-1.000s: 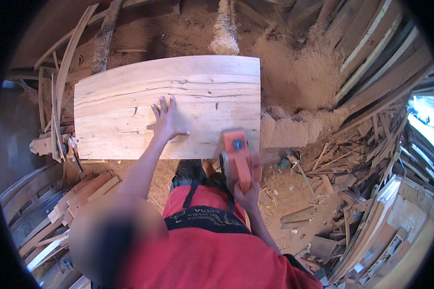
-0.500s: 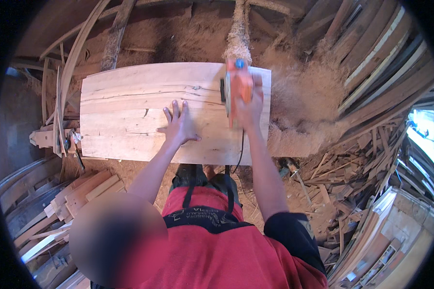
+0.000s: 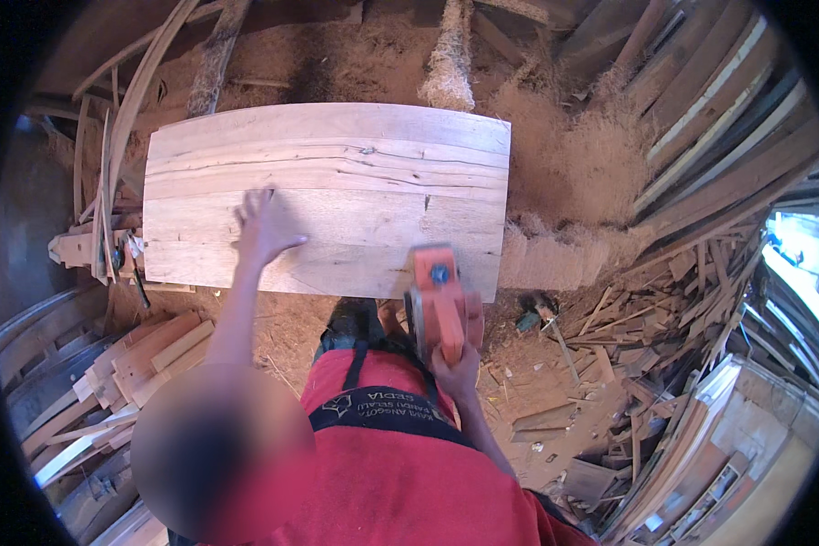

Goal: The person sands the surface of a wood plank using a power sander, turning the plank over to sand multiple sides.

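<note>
Head view, left hand: the left hand [image 3: 262,226] lies flat, fingers spread and grasping nothing, on the wide pale wooden panel made of joined boards [image 3: 328,196]; the pressing palm looks meant to keep the panel from sliding.
Head view, right hand: the right hand [image 3: 457,369] is clenched around the rear handle of the orange electric hand planer [image 3: 439,300], arm drawn in close to the body.
Head view, planer: its front sits at the near edge of the panel, toward the right corner, with its body hanging back over the ground in front of the person's red shirt; it is blurred, so I cannot tell whether the sole touches the wood.
Head view, panel: it lies flat and crosswise before the person, a dark crack line running along its upper boards; what carries it is hidden beneath.
Head view, heap of pale wood shavings [image 3: 573,155]: piled just beyond the panel's right end and behind it.
Head view, loose timber: stacked planks lean at the right [image 3: 719,118]; short offcut blocks [image 3: 150,350] lie to the lower left, and thin curved strips [image 3: 118,136] stand by the panel's left end.
</note>
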Demonstrator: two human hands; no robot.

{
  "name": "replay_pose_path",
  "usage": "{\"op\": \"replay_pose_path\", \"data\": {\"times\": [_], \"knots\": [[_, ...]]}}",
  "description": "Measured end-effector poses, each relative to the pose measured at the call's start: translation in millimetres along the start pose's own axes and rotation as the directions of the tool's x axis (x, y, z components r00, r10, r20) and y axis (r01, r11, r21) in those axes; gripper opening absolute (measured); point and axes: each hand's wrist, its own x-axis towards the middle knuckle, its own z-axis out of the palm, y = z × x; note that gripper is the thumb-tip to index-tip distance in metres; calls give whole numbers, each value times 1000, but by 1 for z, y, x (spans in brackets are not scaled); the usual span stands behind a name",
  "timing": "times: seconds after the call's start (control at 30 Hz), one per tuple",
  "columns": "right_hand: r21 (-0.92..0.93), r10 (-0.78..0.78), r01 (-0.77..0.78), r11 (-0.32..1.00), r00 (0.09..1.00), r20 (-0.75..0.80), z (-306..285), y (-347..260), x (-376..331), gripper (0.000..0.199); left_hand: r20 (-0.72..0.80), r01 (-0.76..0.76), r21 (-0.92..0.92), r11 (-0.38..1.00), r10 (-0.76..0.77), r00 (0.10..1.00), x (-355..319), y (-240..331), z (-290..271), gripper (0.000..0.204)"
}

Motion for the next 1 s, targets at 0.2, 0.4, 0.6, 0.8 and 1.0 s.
{"op": "replay_pose_path", "data": {"times": [0.2,0.4,0.6,0.8,1.0], "knots": [[-40,126,-125,991,992,26,14,-16,24,17,-1,103,-305,947,-108,994,-3,-51,32,149],[42,-43,43,998,999,1,55,-43,158,24,23,132,-323,937,-131,991,-7,-43,32,149],[-8,-314,315,949,941,-131,104,-99,313,13,8,102,-317,943,-105,994,2,-44,35,149],[-43,-222,219,975,973,-61,106,-99,310,14,-135,-19,-331,944,-27,990,7,-44,44,148],[-57,-58,61,997,997,55,73,-22,83,28,30,94,-294,951,-89,996,-10,-44,15,150]]}}
